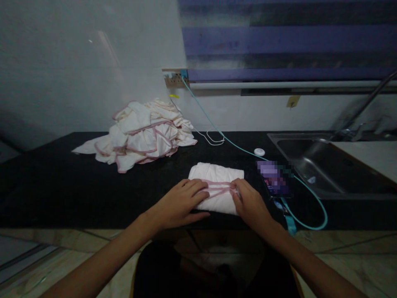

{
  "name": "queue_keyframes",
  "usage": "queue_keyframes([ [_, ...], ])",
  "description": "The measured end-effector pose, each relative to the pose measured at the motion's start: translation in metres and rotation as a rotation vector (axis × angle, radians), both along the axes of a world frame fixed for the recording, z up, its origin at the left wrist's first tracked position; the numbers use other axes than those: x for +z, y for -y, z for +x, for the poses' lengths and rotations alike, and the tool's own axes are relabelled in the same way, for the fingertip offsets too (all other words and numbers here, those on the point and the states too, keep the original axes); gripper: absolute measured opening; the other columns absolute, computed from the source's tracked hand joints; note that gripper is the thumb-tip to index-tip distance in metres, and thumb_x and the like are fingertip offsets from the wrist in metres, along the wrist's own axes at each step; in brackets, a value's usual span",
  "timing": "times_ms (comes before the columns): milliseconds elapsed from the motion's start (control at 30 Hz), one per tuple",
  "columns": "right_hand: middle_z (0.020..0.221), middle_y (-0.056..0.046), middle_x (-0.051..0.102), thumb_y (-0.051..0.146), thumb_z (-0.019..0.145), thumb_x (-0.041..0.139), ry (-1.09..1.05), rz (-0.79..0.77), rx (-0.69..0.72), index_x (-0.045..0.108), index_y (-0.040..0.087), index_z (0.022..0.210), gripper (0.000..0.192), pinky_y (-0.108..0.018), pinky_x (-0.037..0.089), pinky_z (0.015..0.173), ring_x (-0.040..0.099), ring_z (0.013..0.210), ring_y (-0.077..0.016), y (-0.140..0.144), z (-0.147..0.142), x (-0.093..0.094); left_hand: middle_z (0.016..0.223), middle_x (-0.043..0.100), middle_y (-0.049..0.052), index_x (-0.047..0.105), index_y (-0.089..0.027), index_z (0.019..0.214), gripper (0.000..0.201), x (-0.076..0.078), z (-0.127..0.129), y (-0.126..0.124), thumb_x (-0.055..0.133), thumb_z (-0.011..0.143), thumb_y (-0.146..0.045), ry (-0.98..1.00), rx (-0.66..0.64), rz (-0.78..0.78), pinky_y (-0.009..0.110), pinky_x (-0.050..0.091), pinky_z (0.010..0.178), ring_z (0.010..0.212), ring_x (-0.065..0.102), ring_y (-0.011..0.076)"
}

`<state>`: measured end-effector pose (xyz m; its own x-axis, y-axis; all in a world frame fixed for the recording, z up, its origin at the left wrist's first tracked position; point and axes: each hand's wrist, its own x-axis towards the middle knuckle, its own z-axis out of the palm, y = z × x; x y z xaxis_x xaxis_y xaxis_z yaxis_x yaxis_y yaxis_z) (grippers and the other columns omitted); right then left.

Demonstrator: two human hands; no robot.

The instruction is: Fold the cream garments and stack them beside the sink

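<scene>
The folded cloth [217, 182] lies under both hands: left hand [180, 205] flat with fingers spread, right hand [249, 203] pinching its edge.

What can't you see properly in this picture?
- Phone screen, head view: blurred out.
- Folded cloth, near edge: covered by the left hand and right hand.
- Tap: cut off by the right edge.
- Cloth pile: too tangled to count the pieces.
- Wall socket: too small and dark to make out.
</scene>
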<state>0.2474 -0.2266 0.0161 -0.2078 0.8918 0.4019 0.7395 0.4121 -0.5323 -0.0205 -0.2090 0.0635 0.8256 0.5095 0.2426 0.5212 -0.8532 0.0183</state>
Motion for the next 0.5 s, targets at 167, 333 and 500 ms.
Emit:
queue_keyframes([
  [167, 0.107, -0.009, 0.061, 0.019, 0.100, 0.047, 0.034, -0.014, -0.018, 0.058, 0.021, 0.103, 0.011, -0.036, 0.051, 0.085, 0.063, 0.095, -0.0230, 0.000, -0.003, 0.002, 0.122, 0.063, 0.009, 0.061, -0.021, 0.115, 0.022, 0.005, -0.007, -0.013, 0.043, 0.107, -0.031, 0.171, 0.011, -0.339, 0.036, 0.048, 0.099, 0.112, 0.060, 0.0201],
  [333, 0.136, -0.019, 0.053, 0.008, 0.093, 0.055, 0.136, 0.169, -0.059, 0.062, 0.017, 0.121, 0.030, -0.043, 0.052, 0.092, 0.059, 0.115, -0.0295, -0.002, -0.004, 0.007, 0.111, 0.062, 0.006, 0.057, -0.020, 0.115, 0.019, 0.000, 0.005, -0.031, 0.044, 0.106, -0.031, 0.303, 0.118, -0.384, 0.035, 0.049, 0.094, 0.102, 0.059, 0.0191],
  [500, 0.114, -0.010, 0.070, 0.004, 0.093, 0.055, 0.352, 0.153, 0.289, 0.069, 0.019, 0.107, 0.025, -0.043, 0.050, 0.098, 0.063, 0.113, -0.0259, 0.005, 0.009, 0.010, 0.119, 0.063, 0.009, 0.060, -0.021, 0.109, 0.012, -0.004, 0.010, -0.036, 0.054, 0.100, -0.023, 0.131, 0.123, -0.027, 0.039, 0.045, 0.090, 0.106, 0.056, 0.0240],
])
